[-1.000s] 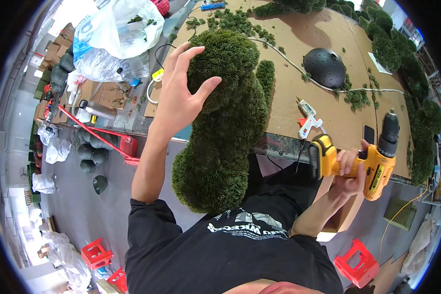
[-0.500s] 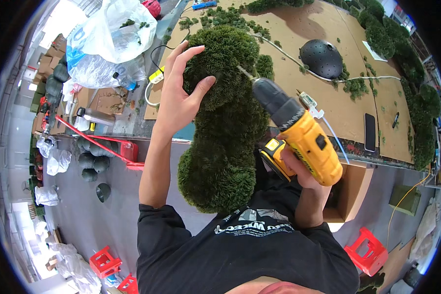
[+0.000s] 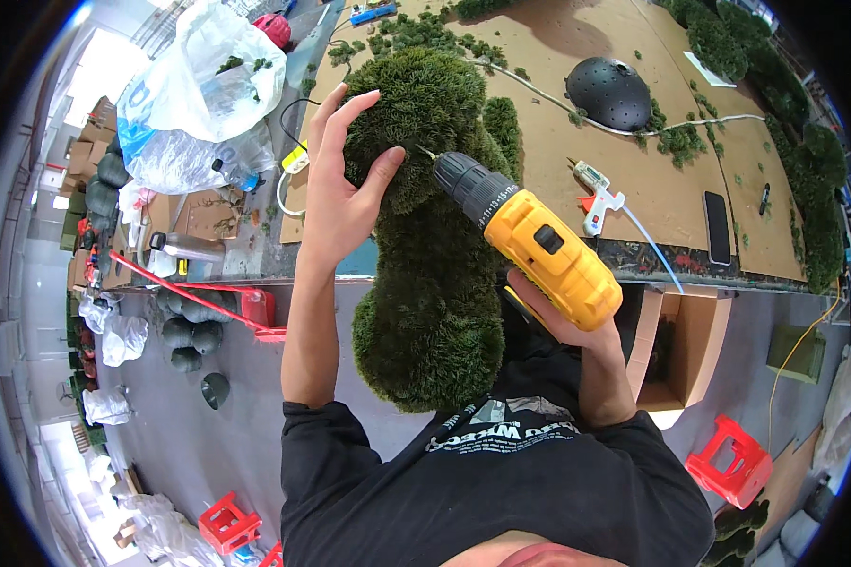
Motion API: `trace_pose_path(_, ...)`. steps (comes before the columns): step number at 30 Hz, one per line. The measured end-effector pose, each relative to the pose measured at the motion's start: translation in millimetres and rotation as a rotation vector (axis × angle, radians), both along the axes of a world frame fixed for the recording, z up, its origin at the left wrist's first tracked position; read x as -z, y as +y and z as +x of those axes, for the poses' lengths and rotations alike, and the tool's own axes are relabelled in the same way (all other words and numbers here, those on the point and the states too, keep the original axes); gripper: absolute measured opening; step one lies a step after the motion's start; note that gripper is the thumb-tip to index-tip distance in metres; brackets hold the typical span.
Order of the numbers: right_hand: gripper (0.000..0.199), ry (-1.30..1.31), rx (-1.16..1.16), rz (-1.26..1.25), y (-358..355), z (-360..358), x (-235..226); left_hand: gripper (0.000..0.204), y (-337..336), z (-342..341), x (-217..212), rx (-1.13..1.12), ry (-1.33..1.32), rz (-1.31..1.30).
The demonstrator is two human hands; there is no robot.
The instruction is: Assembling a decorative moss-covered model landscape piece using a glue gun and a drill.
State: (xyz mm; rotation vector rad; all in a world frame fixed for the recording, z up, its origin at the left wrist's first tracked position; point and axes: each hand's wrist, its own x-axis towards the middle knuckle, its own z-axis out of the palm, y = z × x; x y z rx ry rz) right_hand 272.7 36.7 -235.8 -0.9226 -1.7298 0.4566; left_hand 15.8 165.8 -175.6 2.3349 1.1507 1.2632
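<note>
Smooth yellow plastic here on the drill (image 3: 558,257), matt black on its chuck (image 3: 470,186), rough, bristly, plastic-looking foliage (image 3: 430,241), matt brown cardboard sheets (image 3: 544,163), crinkly see-through plastic bag (image 3: 208,80), shiny metal bottle (image 3: 191,248), matt cloth shirt (image 3: 501,487)

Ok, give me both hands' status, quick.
Left hand: open, fingers and thumb spread at the side of the green bushy piece; firm contact can't be told.
Right hand: closed, holding the yellow drill.

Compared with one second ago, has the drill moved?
Yes, leftward: the drill was mostly right of the glue gun; now it's mostly left of it, bit over the bush.
</note>
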Motion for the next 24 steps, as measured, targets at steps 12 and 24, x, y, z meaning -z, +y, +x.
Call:
trace_pose_path(12, 0.034, 0.037, -0.069, -0.071, -1.5, 1.3, 1.5, 0.061, -2.7, 10.5, -6.8, -0.112, 0.034, 0.003)
trace_pose_path(24, 0.034, -0.039, 0.049, -0.185, -9.3, 4.5, -2.2, 0.061, 7.2, -9.8, -0.8, 0.027, -0.015, -0.036)
